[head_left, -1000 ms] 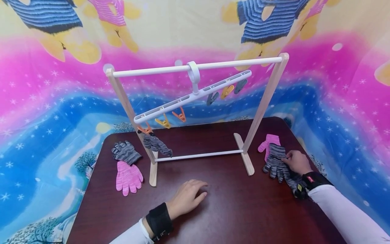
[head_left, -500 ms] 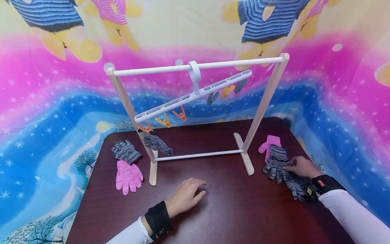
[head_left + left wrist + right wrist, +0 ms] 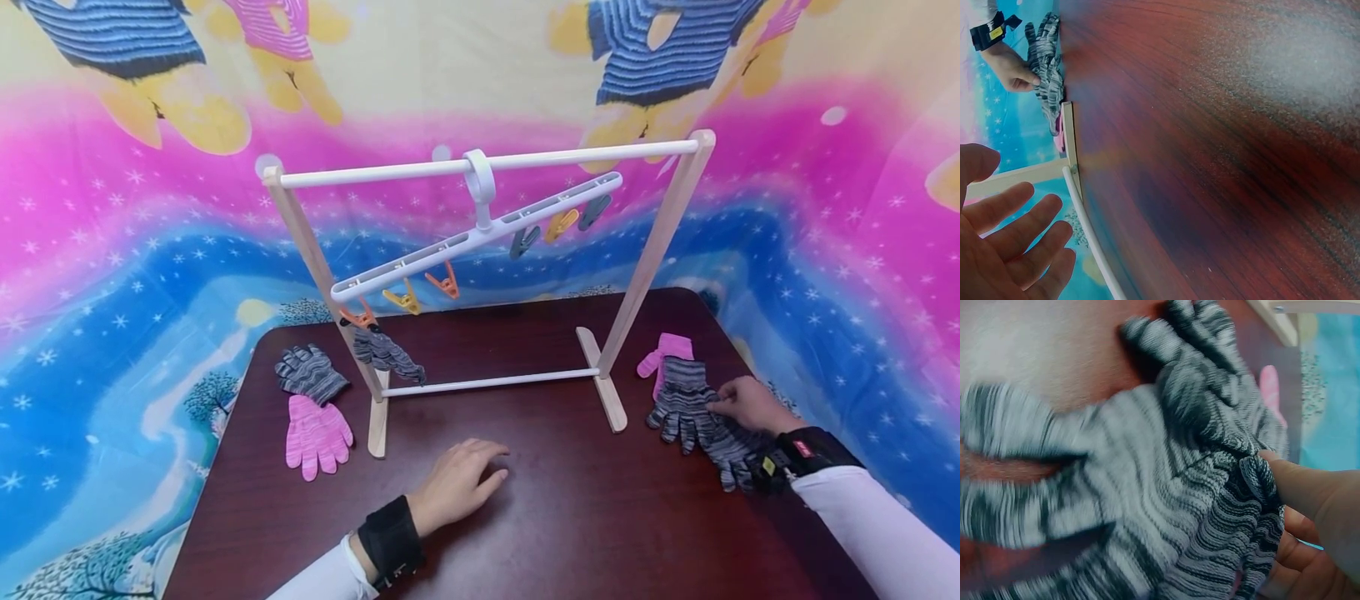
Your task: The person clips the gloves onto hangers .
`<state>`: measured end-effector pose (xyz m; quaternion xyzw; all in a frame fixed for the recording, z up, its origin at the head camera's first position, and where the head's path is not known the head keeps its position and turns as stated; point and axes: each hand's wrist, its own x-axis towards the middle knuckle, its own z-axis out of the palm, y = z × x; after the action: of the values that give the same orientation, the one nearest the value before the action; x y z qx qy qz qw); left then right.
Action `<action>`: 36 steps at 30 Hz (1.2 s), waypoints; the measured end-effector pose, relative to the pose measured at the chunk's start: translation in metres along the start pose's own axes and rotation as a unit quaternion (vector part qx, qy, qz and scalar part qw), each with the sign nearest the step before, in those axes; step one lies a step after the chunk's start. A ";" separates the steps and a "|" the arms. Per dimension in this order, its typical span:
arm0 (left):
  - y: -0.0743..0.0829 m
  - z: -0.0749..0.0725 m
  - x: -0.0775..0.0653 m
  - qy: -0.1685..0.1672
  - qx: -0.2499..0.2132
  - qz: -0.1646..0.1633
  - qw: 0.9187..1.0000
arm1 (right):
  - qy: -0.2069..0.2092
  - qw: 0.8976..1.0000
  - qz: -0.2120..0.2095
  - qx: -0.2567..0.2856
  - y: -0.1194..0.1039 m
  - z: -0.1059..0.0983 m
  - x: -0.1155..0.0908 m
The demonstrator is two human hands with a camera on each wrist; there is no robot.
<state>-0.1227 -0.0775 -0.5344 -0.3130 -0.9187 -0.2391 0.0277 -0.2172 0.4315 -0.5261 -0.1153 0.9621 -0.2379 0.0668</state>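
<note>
At the table's right side, my right hand [image 3: 750, 405] pinches the cuff edge of a grey-and-black striped knit glove [image 3: 731, 454] between thumb and fingers. In the right wrist view that glove [image 3: 1129, 469] spreads large across the front, its ribbed cuff under my thumb [image 3: 1297, 487]. Another striped glove [image 3: 678, 404] lies just beyond it, overlapping a pink glove [image 3: 675, 345]. My left hand [image 3: 457, 483] rests near the table's front middle, fingers relaxed, holding nothing; the left wrist view shows its loosely spread fingers [image 3: 1029, 231].
A wooden rack [image 3: 652, 250] with white rods stands mid-table. From it hangs a white hanger [image 3: 420, 262] with several coloured clips; an orange clip [image 3: 358, 315] holds a striped glove [image 3: 386, 354]. At left lie a grey glove [image 3: 311, 373] and a pink glove [image 3: 318, 437].
My right hand has shifted right and slightly nearer, uncovering more of the front striped glove. The striped glove beyond has slid slightly nearer. My left hand has stayed nearly still.
</note>
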 end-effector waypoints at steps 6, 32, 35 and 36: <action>0.002 0.001 0.001 -0.007 -0.004 -0.005 1.000 | 0.010 1.000 -0.006 -0.024 -0.009 -0.014 0.002; -0.001 0.002 -0.002 -0.001 -0.018 0.003 1.000 | 0.120 0.993 0.019 -0.011 -0.034 -0.041 0.008; -0.001 0.002 -0.002 -0.003 -0.019 0.003 1.000 | 0.123 0.992 0.015 -0.004 -0.038 -0.046 0.008; -0.002 0.002 -0.002 -0.003 -0.017 0.004 1.000 | 0.122 0.992 0.016 -0.004 -0.040 -0.047 0.008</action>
<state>-0.1222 -0.0785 -0.5372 -0.3174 -0.9134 -0.2539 0.0205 -0.2262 0.4163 -0.4664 -0.0702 0.9658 -0.2449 -0.0481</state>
